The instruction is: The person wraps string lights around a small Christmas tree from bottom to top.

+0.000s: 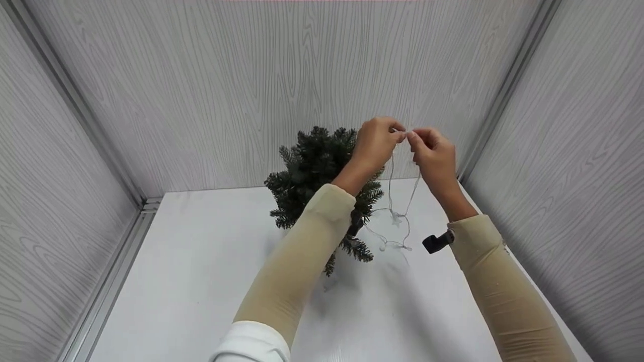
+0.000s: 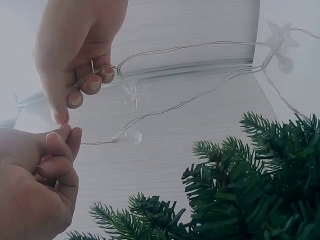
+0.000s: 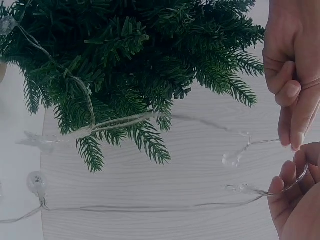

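Observation:
Both hands meet fingertip to fingertip to the right of the top of a small artificial Christmas tree. My left hand pinches the wire of a string of fairy lights, and a clear round bulb hangs close to its fingers. My right hand pinches the same string, its wire running across the curled fingers. A clear snowflake-shaped light dangles near that hand. Two strands drop from the hands to a clear star light beside the tree. The hands hide the pinched bit of wire.
More of the light string curves low along the tree's right side, above the white table. Grey wood-grain panels enclose the back and sides. A small black device sits at the right sleeve's cuff.

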`<state>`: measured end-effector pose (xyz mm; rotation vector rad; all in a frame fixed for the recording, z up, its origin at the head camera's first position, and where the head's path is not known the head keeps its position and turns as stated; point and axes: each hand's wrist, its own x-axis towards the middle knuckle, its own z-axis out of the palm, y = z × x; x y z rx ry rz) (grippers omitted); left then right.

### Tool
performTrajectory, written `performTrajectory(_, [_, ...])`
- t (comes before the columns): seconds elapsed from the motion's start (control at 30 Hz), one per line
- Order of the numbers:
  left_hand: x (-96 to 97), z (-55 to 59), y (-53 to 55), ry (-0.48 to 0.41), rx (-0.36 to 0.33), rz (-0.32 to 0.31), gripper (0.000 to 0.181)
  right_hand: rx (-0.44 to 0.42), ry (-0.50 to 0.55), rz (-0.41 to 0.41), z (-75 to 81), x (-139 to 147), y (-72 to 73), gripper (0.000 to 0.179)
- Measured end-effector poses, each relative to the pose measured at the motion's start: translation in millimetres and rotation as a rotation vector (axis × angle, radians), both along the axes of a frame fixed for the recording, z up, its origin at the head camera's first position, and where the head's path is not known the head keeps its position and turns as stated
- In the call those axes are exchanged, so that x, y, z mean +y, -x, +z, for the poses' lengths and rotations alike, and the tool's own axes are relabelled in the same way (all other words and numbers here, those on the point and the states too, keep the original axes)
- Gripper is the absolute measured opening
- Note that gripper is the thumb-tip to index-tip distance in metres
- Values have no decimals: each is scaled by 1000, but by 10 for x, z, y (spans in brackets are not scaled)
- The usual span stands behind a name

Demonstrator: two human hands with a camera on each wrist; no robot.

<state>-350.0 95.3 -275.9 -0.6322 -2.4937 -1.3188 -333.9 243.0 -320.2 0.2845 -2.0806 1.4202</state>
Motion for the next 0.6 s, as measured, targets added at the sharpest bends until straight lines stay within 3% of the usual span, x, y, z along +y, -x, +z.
performTrajectory(0.17, [-62, 13, 57, -26, 6, -11, 20, -9, -50, 4, 6, 8, -43, 29])
performTrajectory(0.43, [-159, 74, 190, -51, 15, 29, 21, -74, -207, -106, -41, 30, -119, 27])
performTrajectory(0.6, [-163, 141, 218, -34, 24, 57, 21, -154, -179, -70, -95, 17, -157, 30])
